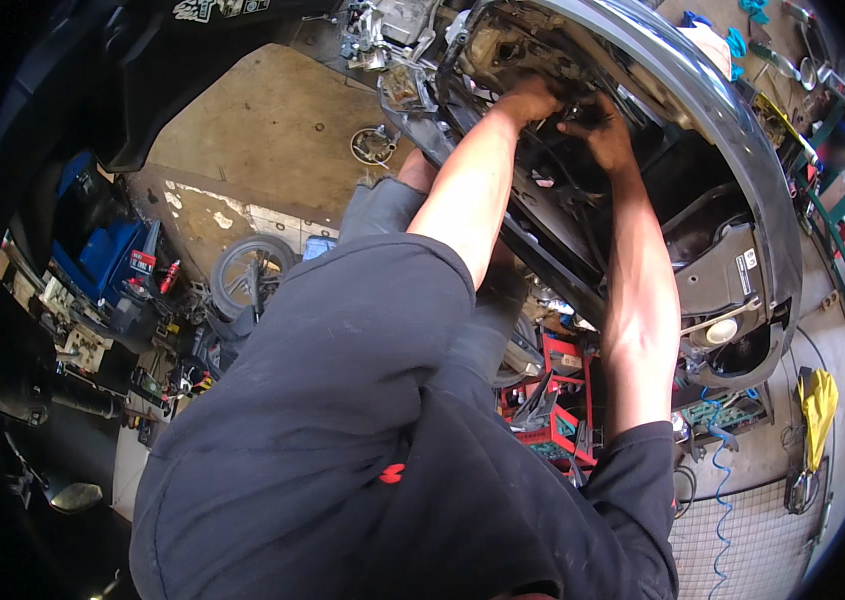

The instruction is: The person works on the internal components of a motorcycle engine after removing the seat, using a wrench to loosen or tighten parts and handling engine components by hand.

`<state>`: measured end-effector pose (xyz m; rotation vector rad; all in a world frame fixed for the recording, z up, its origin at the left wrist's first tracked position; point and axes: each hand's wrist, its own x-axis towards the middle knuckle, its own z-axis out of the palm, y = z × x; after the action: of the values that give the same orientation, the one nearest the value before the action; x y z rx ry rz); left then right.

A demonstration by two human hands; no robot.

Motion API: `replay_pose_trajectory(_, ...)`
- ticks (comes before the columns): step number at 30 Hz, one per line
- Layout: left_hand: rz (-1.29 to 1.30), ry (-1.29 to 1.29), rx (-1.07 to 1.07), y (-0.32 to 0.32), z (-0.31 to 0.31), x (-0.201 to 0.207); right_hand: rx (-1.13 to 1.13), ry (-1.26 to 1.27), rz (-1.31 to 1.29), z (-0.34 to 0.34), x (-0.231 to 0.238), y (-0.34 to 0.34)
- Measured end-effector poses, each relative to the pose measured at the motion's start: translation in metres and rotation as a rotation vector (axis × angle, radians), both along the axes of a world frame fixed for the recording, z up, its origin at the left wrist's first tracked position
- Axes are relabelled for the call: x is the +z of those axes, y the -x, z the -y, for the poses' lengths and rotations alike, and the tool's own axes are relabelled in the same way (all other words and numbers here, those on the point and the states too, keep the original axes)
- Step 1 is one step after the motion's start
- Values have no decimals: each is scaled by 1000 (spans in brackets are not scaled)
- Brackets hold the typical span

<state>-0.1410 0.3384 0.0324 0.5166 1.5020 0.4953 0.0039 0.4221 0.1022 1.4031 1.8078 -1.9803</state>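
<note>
The grip of each hand is buried in machinery, so whether it is clenched or released cannot be told. The left hand (533, 100) and the right hand (601, 128) reach close together into the open underside of a motor scooter's dark body shell (743, 130), among black frame parts. Both bare forearms come out of dark sleeves. Below lie a red stand (565, 395), a loose wheel (243, 272) and a coiled blue air hose (721, 490) on the concrete floor (273, 130).
</note>
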Motion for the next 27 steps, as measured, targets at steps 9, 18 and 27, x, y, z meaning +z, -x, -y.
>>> replay_pose_trajectory(9, -195, 54, -192, -8, -18, 22, 126, -71, 193, -13, -12, -10)
replay_pose_trajectory(18, -235, -361, -567, 58, -40, 167, 212, -257, 220, -8, -32, -21)
replay_pose_trajectory(27, -279, -150, 652, 258, 106, 77, 340, -343, 397, -2, -42, 0)
